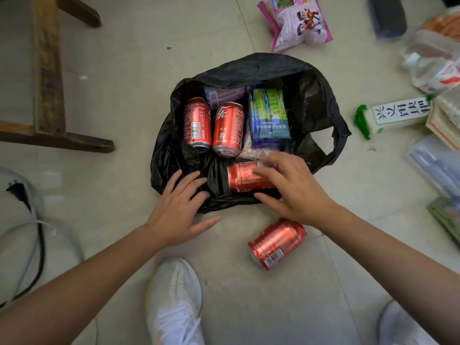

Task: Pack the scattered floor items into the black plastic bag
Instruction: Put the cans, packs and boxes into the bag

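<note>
pale tile floor [129, 61] | wood frame [48, 70] 10 o'clock | left hand [176, 210] fingers wide on bag [311, 95] | right hand [293, 192] over can [242, 176], grip unclear

Floor [119, 70]: pale beige-grey tiles, slightly glossy. Thin grout line [245, 28] runs well right of wooden frame. Wooden frame [47, 70]: dark, worn legs and crossbars, stands directly on tiles. Below wooden frame: black cable [41, 245] lies on tiles, plug end toward frame, pale grey hose [22, 224] curves just beside it. Light: soft, even, weak sheen on tiles near wooden frame.
</note>
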Available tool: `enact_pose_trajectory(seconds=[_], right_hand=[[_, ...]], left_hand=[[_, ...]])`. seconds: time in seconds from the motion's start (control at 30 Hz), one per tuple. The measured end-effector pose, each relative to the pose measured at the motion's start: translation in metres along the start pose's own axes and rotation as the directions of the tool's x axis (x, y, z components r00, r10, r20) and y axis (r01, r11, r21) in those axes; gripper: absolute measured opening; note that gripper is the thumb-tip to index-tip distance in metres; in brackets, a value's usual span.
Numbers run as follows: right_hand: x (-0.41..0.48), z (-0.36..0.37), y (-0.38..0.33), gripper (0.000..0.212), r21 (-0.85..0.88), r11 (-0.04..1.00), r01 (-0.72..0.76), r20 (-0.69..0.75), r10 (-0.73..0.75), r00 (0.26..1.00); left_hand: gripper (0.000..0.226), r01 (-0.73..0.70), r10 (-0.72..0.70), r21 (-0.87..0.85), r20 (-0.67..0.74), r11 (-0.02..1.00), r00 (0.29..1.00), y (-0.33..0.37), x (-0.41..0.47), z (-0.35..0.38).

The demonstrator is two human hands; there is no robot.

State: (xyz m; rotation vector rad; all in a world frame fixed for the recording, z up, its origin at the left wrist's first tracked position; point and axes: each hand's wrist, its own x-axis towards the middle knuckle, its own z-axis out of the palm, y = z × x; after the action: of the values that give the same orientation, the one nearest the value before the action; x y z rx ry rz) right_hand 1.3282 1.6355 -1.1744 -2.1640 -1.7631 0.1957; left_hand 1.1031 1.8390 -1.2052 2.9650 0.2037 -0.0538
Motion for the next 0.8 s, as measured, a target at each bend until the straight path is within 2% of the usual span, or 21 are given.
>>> enact_pose_trajectory(seconds=[0.07,0.13,0.23,0.37,0.47,0.53,0.63,0.7,0.73,0.8], right_hand=[[-0.019,-0.003,-0.012,0.053,0.075,0.985,0.158,-0.014,-0.157,0.987],[-0.042,0.001,-0.022,0.061,0.155,0.954,0.256,0.168,-0.281,0.945],[-0.071,0.011,-0.026,0.069,0.178,0.959,0.219,0.415,-0.275,0.867],[-0.08,0.011,-0.026,0.07,0.161,0.966,0.202,0.46,-0.254,0.851],[-0.075,0.016,-0.031,0.068,0.15,0.977,0.154,0.416,-0.203,0.886],[-0.067,0.017,-0.036,0.068,0.154,0.973,0.169,0.326,-0.212,0.921],[-0.037,0.004,-0.044,0.068,0.194,0.962,0.192,0.128,-0.219,0.967],[-0.01,-0.01,-0.047,0.069,0.208,0.965,0.159,0.002,-0.163,0.987],[0.004,-0.017,-0.048,0.07,0.208,0.971,0.116,-0.043,-0.11,0.993],[0.03,-0.028,-0.05,0.071,0.209,0.978,-0.001,-0.11,0.025,0.994]], left_hand=[[0.062,0.047,-0.046,-0.037,0.022,0.998,0.999,-0.001,-0.002,0.007],[0.06,0.072,-0.071,-0.074,0.008,0.995,0.997,-0.001,-0.002,0.011],[0.059,0.094,-0.097,-0.106,-0.022,0.99,0.995,0.002,0.001,0.013],[0.059,0.107,-0.111,-0.111,-0.037,0.988,0.993,0.003,0.004,0.013],[0.058,0.09,-0.094,-0.087,-0.052,0.992,0.994,0.002,0.003,0.013],[0.055,0.082,-0.089,-0.072,-0.091,0.994,0.992,0.002,0.003,0.008],[0.042,0.112,-0.129,-0.077,-0.277,0.991,0.952,0.003,0.011,-0.009],[0.038,0.228,-0.249,-0.102,-0.383,0.968,0.889,0.004,0.025,-0.024],[0.042,0.31,-0.333,-0.123,-0.387,0.943,0.86,0.002,0.034,-0.03],[0.061,0.459,-0.481,-0.146,-0.287,0.877,0.828,-0.004,0.05,-0.036]])
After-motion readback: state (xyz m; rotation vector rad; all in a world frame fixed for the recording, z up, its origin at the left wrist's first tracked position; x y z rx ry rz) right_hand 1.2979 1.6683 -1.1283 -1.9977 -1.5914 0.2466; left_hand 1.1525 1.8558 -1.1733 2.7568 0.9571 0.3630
